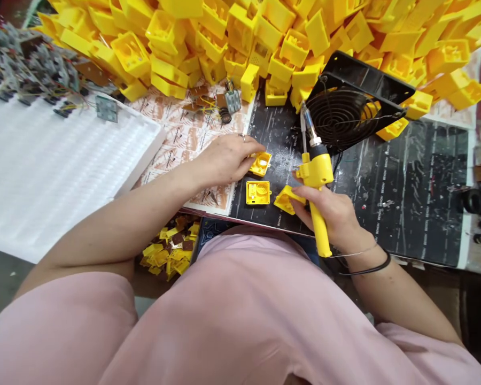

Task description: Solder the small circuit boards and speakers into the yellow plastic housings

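My right hand [332, 214] is wrapped round a yellow soldering gun [321, 171], whose metal tip points up and away, close to the fan. The fingers of that hand also touch a tilted yellow plastic case [285, 200]. Over on the left, the fingertips of my left hand [234, 158] are closed on the edge of a small open yellow case half [261, 163]. Between the hands and nearer my body, another open yellow case half [258, 192] lies flat on the black mat, with a round grille inside.
A big heap of yellow cases [240, 27] covers the back. A black fan [344, 107] leans at the right of the black mat [417, 187]. White foam [64, 160] lies left, with wired circuit boards [106, 109] along it. A bin of yellow pieces [170, 248] sits below the edge.
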`<state>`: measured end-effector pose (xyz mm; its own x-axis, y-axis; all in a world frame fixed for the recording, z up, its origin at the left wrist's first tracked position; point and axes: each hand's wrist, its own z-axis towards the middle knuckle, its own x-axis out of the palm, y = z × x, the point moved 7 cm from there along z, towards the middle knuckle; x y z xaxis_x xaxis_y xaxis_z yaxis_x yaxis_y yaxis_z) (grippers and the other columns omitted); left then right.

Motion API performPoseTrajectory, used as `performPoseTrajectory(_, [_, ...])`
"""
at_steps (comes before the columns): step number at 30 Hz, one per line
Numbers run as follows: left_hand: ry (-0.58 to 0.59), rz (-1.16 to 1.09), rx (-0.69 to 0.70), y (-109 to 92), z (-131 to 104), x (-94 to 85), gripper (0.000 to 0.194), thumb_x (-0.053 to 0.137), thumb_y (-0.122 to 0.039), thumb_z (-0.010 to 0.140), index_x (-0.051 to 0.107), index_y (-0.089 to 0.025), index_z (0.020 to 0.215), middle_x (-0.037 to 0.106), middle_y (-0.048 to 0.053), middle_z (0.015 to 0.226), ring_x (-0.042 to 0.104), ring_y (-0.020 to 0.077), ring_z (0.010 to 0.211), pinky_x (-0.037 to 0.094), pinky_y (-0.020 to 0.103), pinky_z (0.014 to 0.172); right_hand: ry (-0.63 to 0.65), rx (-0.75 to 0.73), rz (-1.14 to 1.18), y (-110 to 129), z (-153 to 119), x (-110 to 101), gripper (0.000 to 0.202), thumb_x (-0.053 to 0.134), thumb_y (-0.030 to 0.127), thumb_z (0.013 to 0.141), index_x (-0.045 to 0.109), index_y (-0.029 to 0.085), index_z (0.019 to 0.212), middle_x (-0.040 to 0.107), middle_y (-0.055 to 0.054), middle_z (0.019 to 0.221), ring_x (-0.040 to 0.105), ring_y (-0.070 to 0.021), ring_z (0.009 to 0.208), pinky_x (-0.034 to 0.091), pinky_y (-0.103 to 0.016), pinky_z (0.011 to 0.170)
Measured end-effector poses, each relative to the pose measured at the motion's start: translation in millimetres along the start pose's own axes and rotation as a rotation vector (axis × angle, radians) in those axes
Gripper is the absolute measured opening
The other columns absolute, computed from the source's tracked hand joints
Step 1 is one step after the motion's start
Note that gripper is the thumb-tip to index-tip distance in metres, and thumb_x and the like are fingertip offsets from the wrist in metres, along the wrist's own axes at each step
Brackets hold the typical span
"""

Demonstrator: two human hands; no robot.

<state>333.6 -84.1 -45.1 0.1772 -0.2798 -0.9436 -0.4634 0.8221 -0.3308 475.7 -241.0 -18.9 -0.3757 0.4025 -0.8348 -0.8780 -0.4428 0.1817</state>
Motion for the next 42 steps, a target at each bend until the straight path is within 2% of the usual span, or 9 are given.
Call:
performPoseTrajectory(5, [0.038, 0.143, -0.038, -10, -7, -2.9, 0.045, 0.041, -0.031, 0.102, 0.073, -0.015, 0.129, 0.077, 0.016, 0.117, 0.073, 0.033, 0.112, 0.055, 0.051, 0.101, -0.009, -0.105, -0.111, -4, 3, -13, 0.026, 0.072, 0.036, 0.098, 0.061, 0.021, 0.117, 0.075, -0.002, 0.087, 0.071, -0.0178, 0.074, 0.055, -0.029, 0.068])
performPoseTrajectory(10, [0.068, 0.027, 0.089, -24, -34, 0.8, 0.073, 0.059, -0.056, 0.098, 0.048, -0.014, 0.157, 0.042, 0.023, 0.166, 0.043, 0.0402, 0.153, 0.041, 0.057, 0.122, 0.069, -0.121, 0.04, -5, 0, -6, 0.049, 0.073, 0.055, 0.093, 0.059, 0.02, 0.125, 0.078, -0.011, 0.111, 0.075, -0.0252, 0.104, 0.061, -0.039, 0.093])
performPoseTrajectory(12, [0.096, -0.003, 0.114, -27, -40, 7.8, 0.089, 0.068, -0.059, 0.092, 0.039, -0.014, 0.163, 0.031, 0.025, 0.171, 0.034, 0.0431, 0.158, 0.036, 0.06, 0.125, 0.076, -0.119, 0.072, -5, 1, 0, 0.042, 0.074, 0.048, 0.095, 0.059, 0.022, 0.125, 0.078, -0.009, 0.113, 0.075, -0.0247, 0.107, 0.06, -0.041, 0.097])
performPoseTrajectory(15, [0.089, -0.022, 0.051, -23, -38, 13.7, 0.091, 0.069, -0.056, 0.091, 0.035, -0.012, 0.164, 0.041, 0.026, 0.165, 0.043, 0.0418, 0.152, 0.037, 0.058, 0.125, 0.108, -0.17, 0.124, -2, 7, 11, 0.031, 0.069, 0.027, 0.098, 0.056, 0.022, 0.126, 0.078, -0.006, 0.111, 0.074, -0.0238, 0.107, 0.058, -0.043, 0.103])
performPoseTrajectory(20, [0.066, 0.044, -0.077, -5, -27, 5.9, 0.094, 0.068, -0.062, 0.09, 0.037, -0.011, 0.162, 0.049, 0.024, 0.159, 0.048, 0.0417, 0.146, 0.037, 0.056, 0.124, 0.06, -0.18, -0.022, -3, 12, 11, 0.026, 0.065, 0.018, 0.098, 0.06, 0.022, 0.123, 0.078, -0.004, 0.102, 0.073, -0.0184, 0.091, 0.056, -0.034, 0.092])
performPoseTrajectory(26, [0.085, 0.098, -0.175, 8, -22, 3.6, 0.091, 0.061, -0.073, 0.093, 0.044, -0.013, 0.159, 0.048, 0.023, 0.16, 0.048, 0.0443, 0.144, 0.033, 0.06, 0.123, 0.081, 0.026, 0.09, 8, 5, 3, 0.034, 0.066, 0.052, 0.1, 0.067, 0.024, 0.12, 0.073, 0.0, 0.084, 0.067, -0.0136, 0.066, 0.047, -0.027, 0.062])
performPoseTrajectory(33, [-0.048, 0.004, -0.069, 12, -35, 6.7, 0.076, 0.051, -0.074, 0.098, 0.044, -0.027, 0.157, 0.044, 0.015, 0.166, 0.045, 0.0396, 0.146, 0.029, 0.059, 0.124, 0.094, -0.063, 0.274, 7, 15, 4, 0.041, 0.077, 0.039, 0.094, 0.059, 0.021, 0.127, 0.076, -0.004, 0.096, 0.074, -0.0235, 0.094, 0.058, -0.04, 0.093])
performPoseTrajectory(38, [0.049, 0.031, -0.034, -1, -30, 13.6, 0.069, 0.05, -0.057, 0.103, 0.046, -0.013, 0.157, 0.037, 0.026, 0.168, 0.044, 0.0428, 0.148, 0.035, 0.06, 0.121, 0.078, -0.158, 0.213, 23, 20, 23, 0.024, 0.064, 0.027, 0.102, 0.059, 0.021, 0.125, 0.075, -0.003, 0.095, 0.07, -0.0194, 0.087, 0.057, -0.033, 0.079])
performPoseTrajectory(42, [0.024, 0.015, 0.03, -9, -18, 11.3, 0.059, 0.049, -0.051, 0.104, 0.054, -0.017, 0.152, 0.042, 0.021, 0.167, 0.047, 0.0383, 0.147, 0.037, 0.058, 0.119, 0.013, -0.115, 0.172, 24, 19, 20, 0.031, 0.072, 0.03, 0.098, 0.06, 0.022, 0.125, 0.076, -0.006, 0.1, 0.072, -0.0237, 0.092, 0.055, -0.037, 0.077])
